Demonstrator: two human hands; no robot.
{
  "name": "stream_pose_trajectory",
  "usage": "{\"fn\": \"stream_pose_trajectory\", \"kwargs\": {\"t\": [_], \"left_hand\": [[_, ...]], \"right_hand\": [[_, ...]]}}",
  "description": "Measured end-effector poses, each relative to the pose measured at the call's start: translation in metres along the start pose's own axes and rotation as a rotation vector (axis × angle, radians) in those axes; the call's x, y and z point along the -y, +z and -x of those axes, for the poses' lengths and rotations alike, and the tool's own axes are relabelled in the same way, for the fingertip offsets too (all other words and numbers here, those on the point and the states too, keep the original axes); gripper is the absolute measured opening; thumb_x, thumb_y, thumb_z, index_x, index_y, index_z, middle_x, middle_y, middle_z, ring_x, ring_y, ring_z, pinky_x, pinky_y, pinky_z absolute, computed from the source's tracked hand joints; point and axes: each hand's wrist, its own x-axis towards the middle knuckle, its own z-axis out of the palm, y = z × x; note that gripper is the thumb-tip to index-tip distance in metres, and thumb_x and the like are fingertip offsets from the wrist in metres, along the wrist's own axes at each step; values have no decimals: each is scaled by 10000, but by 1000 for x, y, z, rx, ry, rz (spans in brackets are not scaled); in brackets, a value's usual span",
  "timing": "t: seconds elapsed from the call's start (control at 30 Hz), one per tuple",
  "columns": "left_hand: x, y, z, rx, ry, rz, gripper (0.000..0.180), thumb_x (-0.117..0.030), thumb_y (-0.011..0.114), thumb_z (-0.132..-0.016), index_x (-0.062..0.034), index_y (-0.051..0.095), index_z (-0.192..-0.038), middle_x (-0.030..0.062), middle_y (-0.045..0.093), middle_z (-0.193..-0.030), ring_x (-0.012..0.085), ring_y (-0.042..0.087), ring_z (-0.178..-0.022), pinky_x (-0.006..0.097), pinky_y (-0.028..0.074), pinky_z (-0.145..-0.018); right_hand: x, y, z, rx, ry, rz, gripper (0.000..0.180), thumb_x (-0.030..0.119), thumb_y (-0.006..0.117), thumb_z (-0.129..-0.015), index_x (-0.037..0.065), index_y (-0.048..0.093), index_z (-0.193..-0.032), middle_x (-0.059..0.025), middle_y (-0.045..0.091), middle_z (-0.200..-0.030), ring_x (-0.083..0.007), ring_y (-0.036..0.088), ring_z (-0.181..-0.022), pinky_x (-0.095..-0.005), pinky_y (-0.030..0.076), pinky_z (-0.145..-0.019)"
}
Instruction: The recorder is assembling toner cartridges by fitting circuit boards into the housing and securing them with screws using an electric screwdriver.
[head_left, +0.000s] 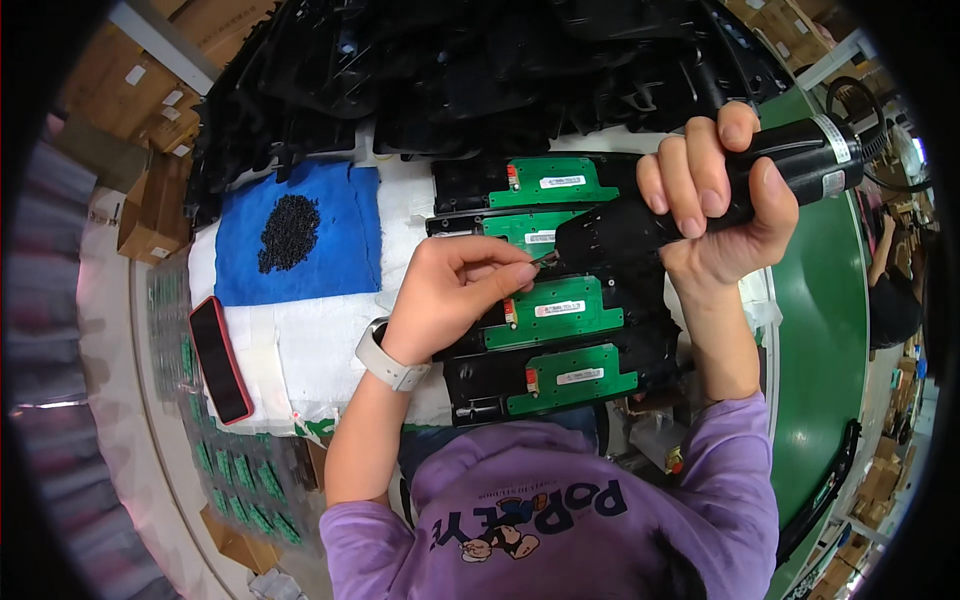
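My right hand (715,195) is wrapped round a black electric screwdriver (805,160), held nearly level with its tip pointing left. At that tip my left hand (465,285) pinches with thumb and forefinger. A small dark piece, perhaps a screw or the bit, shows there, too small to make out. Beneath both hands lie several black plastic housings (480,385) in a column, each bearing a green circuit board (555,310) with a white label and a small red part. The screwdriver partly covers one board. A heap of small black screws (290,235) rests on a blue cloth (345,260) to the left.
A red-edged phone (220,360) lies on the white table cover (405,215) at the left. Black plastic parts (470,75) are piled along the far side. More green boards (240,470) sit in clear packing at lower left. Cartons (155,215) stand beyond; a cable (880,110) trails from the screwdriver.
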Motion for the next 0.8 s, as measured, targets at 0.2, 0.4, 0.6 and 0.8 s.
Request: {"fn": "stream_pose_trajectory", "kwargs": {"t": [0.2, 0.4, 0.6, 0.8], "left_hand": [[-2, 0, -2, -52, 22, -89, 167, -55, 658, -812, 55, 661, -938, 108, 679, -839, 110, 634, -767, 215, 507, -703], [7, 3, -3, -1, 48, -96, 147, -38, 668, -793, 65, 673, -897, 114, 683, -838, 111, 634, -754, 215, 507, -688], [7, 4, -1, -13, 90, -184, 128, -16, 689, -763, 58, 681, -867, 107, 679, -783, 97, 618, -659, 209, 499, -612], [11, 8, 0, -44, 76, -198, 129, -2, 699, -748, 63, 676, -857, 90, 673, -743, 77, 598, -594, 199, 473, -543]], "right_hand": [[8, 0, 0, 28, -38, 38, 236, 231, 447, -886, 57, 500, -1037, -19, 484, -625, -131, 462, -482, -319, 413, -560], [5, 3, 3, -12, -40, 2, 235, 220, 450, -878, 56, 495, -1040, -24, 487, -622, -133, 458, -472, -318, 416, -549], [2, 8, 5, 19, 51, 49, 235, 273, 502, -873, 74, 469, -992, 7, 467, -623, -97, 424, -463, -278, 391, -549], [0, 16, 8, -113, 106, 114, 221, 254, 497, -871, 65, 475, -985, 3, 453, -607, -102, 420, -466, -281, 394, -548]]}}
